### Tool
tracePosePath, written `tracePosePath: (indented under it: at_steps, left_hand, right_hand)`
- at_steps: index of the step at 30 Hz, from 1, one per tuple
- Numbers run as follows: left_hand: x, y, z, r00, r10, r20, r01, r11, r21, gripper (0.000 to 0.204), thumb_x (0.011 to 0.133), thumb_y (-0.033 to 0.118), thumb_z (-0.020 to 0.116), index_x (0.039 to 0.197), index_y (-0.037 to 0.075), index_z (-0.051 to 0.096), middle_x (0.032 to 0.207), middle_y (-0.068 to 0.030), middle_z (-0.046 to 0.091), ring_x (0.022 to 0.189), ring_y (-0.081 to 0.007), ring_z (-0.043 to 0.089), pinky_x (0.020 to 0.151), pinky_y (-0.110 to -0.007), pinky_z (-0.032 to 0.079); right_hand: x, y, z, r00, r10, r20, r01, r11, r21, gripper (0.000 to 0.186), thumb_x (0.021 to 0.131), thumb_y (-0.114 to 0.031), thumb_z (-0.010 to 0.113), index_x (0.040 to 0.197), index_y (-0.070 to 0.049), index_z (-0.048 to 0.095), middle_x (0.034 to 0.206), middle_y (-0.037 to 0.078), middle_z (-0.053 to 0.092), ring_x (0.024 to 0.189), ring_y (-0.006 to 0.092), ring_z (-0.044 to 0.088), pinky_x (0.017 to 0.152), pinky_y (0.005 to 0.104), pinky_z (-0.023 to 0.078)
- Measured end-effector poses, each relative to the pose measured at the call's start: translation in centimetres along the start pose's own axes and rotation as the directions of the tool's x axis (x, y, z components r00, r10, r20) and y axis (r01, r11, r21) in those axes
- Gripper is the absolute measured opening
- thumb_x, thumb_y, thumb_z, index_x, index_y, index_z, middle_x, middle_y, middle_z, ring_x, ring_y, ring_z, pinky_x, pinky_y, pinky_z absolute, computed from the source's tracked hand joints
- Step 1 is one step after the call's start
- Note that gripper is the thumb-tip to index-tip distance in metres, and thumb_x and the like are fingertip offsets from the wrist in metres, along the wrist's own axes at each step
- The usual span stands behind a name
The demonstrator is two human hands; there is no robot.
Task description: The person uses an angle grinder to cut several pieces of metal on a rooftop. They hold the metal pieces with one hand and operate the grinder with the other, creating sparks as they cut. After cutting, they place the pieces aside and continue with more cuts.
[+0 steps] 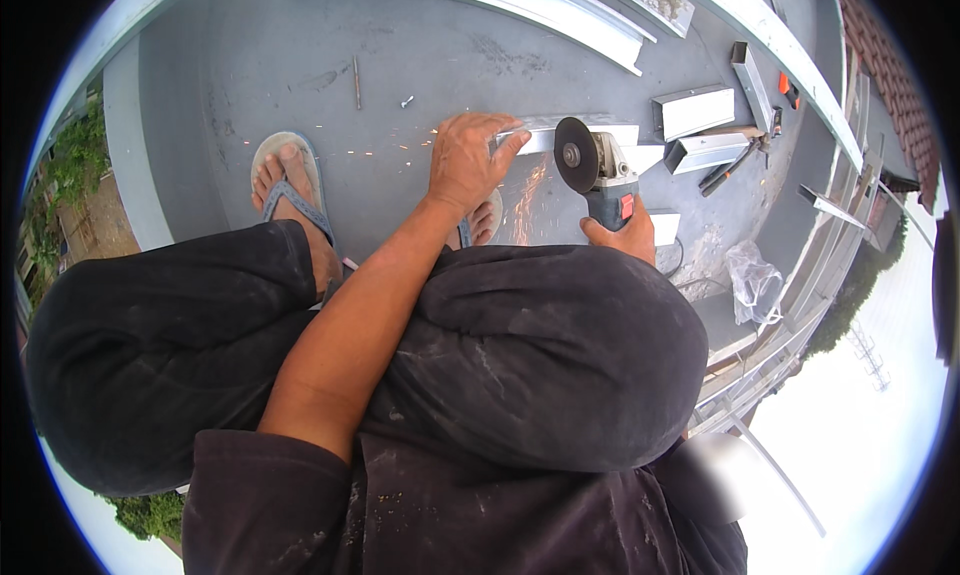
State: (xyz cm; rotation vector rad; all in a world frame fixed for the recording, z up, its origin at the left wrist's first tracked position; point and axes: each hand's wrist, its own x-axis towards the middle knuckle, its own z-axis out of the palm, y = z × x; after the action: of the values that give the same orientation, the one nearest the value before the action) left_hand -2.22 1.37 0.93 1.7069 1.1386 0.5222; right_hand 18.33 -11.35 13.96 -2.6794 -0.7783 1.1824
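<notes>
My right hand (pixel 630 237) is wrapped round the body of an angle grinder (pixel 608 197), beyond my right knee. The grinder's dark cutting disc (pixel 575 155) stands upright against a silvery metal channel (pixel 545 138). Orange sparks (pixel 527 197) spray from there toward me, and some glow on the floor to the left. With fingers and thumb on the channel's left end, my left hand (pixel 468 159) grips it against the floor. Whether the disc is inside the metal or just touching it, I cannot tell.
Cut metal channel pieces (pixel 694 113) and a hammer (pixel 735 160) lie to the right. Long metal profiles (pixel 500 0) stretch across the far side. A bolt (pixel 407 102) and a thin rod (pixel 357 83) rest on the grey floor. A clear plastic bag (pixel 752 283) sits near the right edge.
</notes>
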Motion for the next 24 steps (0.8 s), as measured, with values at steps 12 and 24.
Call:
tracePosePath:
  at_steps: [12, 24]
  left_hand:
    - [0.0, -0.26, 0.25, 1.0, -0.025, 0.017, 0.026, 1.0, -0.016, 0.034, 0.105, 0.042, 0.076, 0.113, 0.01, 0.088, 0.119, -0.0047, 0.085, 0.119, -0.0261, 0.073, 0.114, -0.044, 0.046]
    - [-0.06, -0.32, 0.21, 1.0, -0.025, 0.014, 0.025, 1.0, 0.007, 0.037, 0.106, 0.044, 0.075, 0.115, 0.011, 0.088, 0.12, -0.0064, 0.085, 0.12, -0.0271, 0.073, 0.114, -0.045, 0.046]
  right_hand:
    - [-0.04, 0.31, 0.29, 1.0, 0.009, -0.002, -0.009, 1.0, -0.016, 0.067, 0.079, -0.027, 0.086, 0.134, 0.005, 0.065, 0.11, 0.028, 0.08, 0.102, 0.0441, 0.078, 0.096, 0.0509, 0.059]
    - [-0.3, -0.23, 0.54, 0.998, 0.053, -0.021, -0.053, 0.999, 0.009, 0.062, 0.078, -0.022, 0.089, 0.131, 0.001, 0.068, 0.107, 0.018, 0.079, 0.094, 0.0295, 0.076, 0.09, 0.043, 0.059]
